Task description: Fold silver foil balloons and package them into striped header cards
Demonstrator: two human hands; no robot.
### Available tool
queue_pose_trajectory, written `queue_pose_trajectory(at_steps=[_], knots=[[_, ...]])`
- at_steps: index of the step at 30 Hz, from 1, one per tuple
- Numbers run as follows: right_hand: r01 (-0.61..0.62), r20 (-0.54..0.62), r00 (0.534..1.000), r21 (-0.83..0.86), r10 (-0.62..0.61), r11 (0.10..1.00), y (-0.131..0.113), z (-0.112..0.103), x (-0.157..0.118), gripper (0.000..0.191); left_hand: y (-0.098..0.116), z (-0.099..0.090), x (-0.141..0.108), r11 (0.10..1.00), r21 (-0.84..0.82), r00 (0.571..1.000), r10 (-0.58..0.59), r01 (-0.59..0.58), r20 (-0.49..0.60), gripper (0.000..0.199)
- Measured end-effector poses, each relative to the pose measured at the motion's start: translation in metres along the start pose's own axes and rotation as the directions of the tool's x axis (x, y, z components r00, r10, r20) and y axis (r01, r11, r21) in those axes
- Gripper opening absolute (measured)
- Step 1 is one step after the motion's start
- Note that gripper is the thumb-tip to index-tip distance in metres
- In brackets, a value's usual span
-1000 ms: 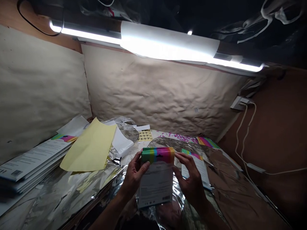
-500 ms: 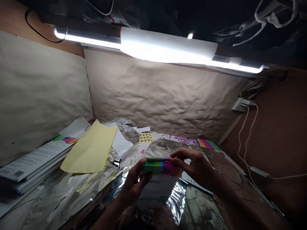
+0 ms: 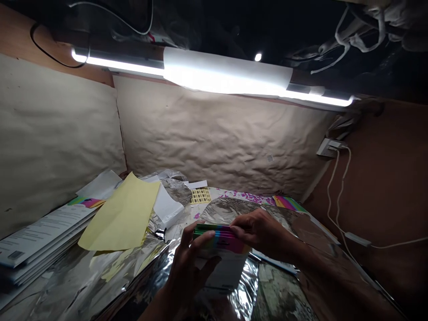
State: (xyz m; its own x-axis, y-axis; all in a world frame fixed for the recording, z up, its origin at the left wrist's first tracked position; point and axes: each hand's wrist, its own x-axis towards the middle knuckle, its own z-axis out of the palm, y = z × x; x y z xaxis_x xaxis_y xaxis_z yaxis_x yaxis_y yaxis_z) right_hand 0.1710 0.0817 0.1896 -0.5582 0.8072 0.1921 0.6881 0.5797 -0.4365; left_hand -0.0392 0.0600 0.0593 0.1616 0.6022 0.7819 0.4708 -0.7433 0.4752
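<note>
Head view, looking down at my two hands over crumpled silver foil (image 3: pixel 140 267). My left hand (image 3: pixel 189 276) is curled and has hold of the left end of a stack of rainbow-edged cards (image 3: pixel 219 238), fingers wrapped up around it. My right hand (image 3: pixel 264 232) is half closed, its fingers resting on top of the stack's right end, so the stack sits between both hands, lifted off the foil. A white printed panel (image 3: pixel 222 272) extends from the stack toward me. Just past my right hand, a printed card (image 3: pixel 272 261) lies partly hidden. Farther left, a yellow sheet (image 3: pixel 120 214) lies beside a pile of printed cards (image 3: pixel 43 236). A sheet of gold labels (image 3: pixel 200 195) sits near the beige paper-covered wall (image 3: pixel 217 142). A tube light (image 3: pixel 214 73) glares overhead, and a white cable (image 3: pixel 334 196) runs down from a wall socket (image 3: pixel 329 148).
</note>
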Motion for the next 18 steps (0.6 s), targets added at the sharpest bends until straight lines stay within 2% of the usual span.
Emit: queue_pose_trajectory(at_steps=[6, 11, 14, 18], knots=[[-0.061, -0.082, 0.994, 0.117, 0.071, 0.991, -0.005, 0.012, -0.001, 0.033, 0.004, -0.001, 0.002, 0.996, -0.086, 0.999, -0.009, 0.006, -0.040, 0.051], [-0.112, 0.063, 0.993, 0.286, 0.098, 0.952, -0.009, 0.007, 0.000, 0.029, 0.007, -0.001, 0.001, 0.999, -0.053, 0.999, 0.000, -0.003, -0.054, 0.062], [-0.118, 0.079, 0.992, 0.269, 0.100, 0.956, -0.011, 0.003, 0.000, 0.030, 0.008, -0.001, 0.001, 0.998, -0.058, 0.998, -0.016, 0.013, -0.057, 0.061], [-0.116, 0.011, 0.993, 0.192, 0.116, 0.975, -0.014, 0.006, -0.001, 0.033, 0.007, -0.001, 0.001, 0.998, -0.051, 0.999, -0.030, 0.028, -0.039, 0.061]])
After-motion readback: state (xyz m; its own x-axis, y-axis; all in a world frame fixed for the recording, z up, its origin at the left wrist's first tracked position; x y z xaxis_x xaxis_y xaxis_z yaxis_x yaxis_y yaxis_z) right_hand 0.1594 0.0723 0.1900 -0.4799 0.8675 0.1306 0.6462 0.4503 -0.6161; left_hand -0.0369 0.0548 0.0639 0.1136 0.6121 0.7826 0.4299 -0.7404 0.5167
